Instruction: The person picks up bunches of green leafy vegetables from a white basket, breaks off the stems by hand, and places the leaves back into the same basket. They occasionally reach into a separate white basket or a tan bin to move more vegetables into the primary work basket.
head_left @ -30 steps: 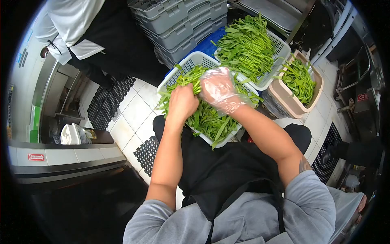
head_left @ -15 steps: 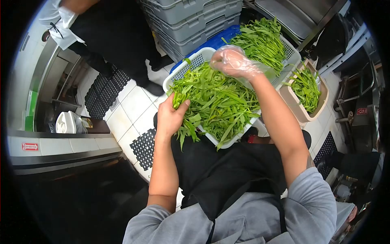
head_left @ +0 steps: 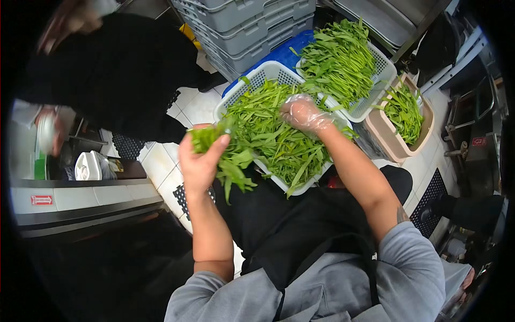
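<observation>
My left hand [head_left: 197, 163], bare, is closed around a bunch of water spinach [head_left: 236, 169], its leaves hanging past the left edge of a pale plastic basket [head_left: 219, 111]. Cut water spinach [head_left: 279, 142] fills that basket, which sits in front of my lap. Over the pile's right side is my right hand [head_left: 306, 114], in a clear plastic glove with its fingers curled closed; what is inside them is hidden. Behind it, a second pale basket [head_left: 385, 67] holds more water spinach [head_left: 340, 67], stems lying roughly side by side.
A beige bin [head_left: 427, 126] with loose greens [head_left: 403, 115] stands at the right. Stacked grey crates [head_left: 241, 40] and a blue lid [head_left: 284, 53] are behind the baskets. Close on the left, a person in black [head_left: 118, 75] holds a white round object [head_left: 47, 131], blurred.
My left hand has moved left with its bunch, away from the basket. My gloved right hand has come down and nearer over the pile. The other person has moved closer.
</observation>
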`<state>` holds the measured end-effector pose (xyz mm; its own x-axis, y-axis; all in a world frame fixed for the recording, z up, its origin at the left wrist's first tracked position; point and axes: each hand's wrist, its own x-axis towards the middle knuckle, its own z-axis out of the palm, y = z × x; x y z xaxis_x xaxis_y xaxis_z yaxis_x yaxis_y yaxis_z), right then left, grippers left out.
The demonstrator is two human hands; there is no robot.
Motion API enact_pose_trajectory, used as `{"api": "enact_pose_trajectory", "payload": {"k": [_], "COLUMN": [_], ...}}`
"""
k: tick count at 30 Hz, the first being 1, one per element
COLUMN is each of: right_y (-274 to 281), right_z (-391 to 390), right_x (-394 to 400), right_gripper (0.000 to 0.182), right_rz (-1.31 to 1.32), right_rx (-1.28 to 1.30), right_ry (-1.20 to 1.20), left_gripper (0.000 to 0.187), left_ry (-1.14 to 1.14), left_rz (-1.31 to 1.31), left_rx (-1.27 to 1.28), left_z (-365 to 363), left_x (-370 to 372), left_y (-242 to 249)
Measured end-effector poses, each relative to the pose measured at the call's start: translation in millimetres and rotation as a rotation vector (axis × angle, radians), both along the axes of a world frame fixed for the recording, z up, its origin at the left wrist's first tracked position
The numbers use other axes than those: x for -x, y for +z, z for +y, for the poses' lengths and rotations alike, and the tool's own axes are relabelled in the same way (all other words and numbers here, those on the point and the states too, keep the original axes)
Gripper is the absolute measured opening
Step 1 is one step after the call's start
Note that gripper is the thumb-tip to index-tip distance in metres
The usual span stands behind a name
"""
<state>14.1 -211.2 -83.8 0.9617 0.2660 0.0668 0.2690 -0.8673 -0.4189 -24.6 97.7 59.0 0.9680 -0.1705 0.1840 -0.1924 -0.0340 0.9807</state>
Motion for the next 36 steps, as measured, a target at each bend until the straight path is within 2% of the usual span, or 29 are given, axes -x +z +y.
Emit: {"api": "enact_pose_trajectory", "payload": {"k": [2, 3, 5, 7, 8, 9, 11, 14, 17, 18, 19, 21, 22, 28, 34, 36], "right_y": [2, 5, 12, 37, 51, 61, 76, 91, 95, 109, 117, 114, 113, 129, 134, 121], "right_z": [-8, -9, -8, -10, -11, -13, -18, -29, -40, -39, -39, -47, -50, -63, -55, -50], "right_x": [-1, -1, -3, -1, 1, 3, 7, 16, 23, 29, 34, 39, 42, 56, 60, 57], "right_gripper": [0.02, 0.02, 0.02, 0.021, 0.023, 0.022, 0.022, 0.031, 0.039, 0.039, 0.039, 0.04, 0.041, 0.048, 0.036, 0.029], "right_rz": [0.007, -0.007, -0.037, -0.072, -0.089, -0.059, 0.004, 0.098, 0.134, 0.18, 0.226, 0.142, 0.1, 0.088, 0.052, -0.109], "right_rx": [-0.061, -0.074, -0.099, -0.1, -0.099, -0.095, -0.087, -0.092, -0.064, -0.051, -0.039, -0.094, -0.121, -0.166, -0.152, -0.195], "right_ry": [0.038, 0.027, 0.006, 0.066, 0.094, 0.094, 0.091, 0.109, 0.103, 0.085, 0.066, 0.072, 0.078, 0.087, 0.014, -0.032], "left_gripper": [0.029, 0.027, 0.022, 0.018, 0.016, 0.014, 0.017, 0.014, 0.015, 0.022, 0.023, 0.024, 0.025, 0.029, 0.027, 0.025], "left_ry": [0.024, 0.01, 0.001, 0.08, 0.039, 0.015, -0.016, -0.13, -0.347, -0.457, -0.53, -0.594, -0.668, -0.749, -0.752, -0.713], "left_rz": [-0.089, -0.217, -0.422, -0.284, -0.266, -0.266, -0.434, -0.365, -0.02, 0.101, 0.174, 0.263, 0.288, 0.34, 0.321, 0.289], "left_rx": [0.027, 0.067, 0.031, -0.142, -0.234, -0.369, -0.702, -0.887, -0.436, -0.139, 0.074, 0.417, 0.512, 0.612, 0.533, 0.442], "left_z": [7, 6, 8, -7, -15, -26, -42, -67, -74, -68, -64, -61, -60, -54, -52, -52], "left_x": [11, 12, 3, 9, 4, -2, -17, -31, -47, -61, -67, -70, -71, -70, -67, -67], "left_y": [40, 54, 61, 79, 79, 77, 65, 54, 38, 20, 13, 0, -3, -9, -4, -4]}}
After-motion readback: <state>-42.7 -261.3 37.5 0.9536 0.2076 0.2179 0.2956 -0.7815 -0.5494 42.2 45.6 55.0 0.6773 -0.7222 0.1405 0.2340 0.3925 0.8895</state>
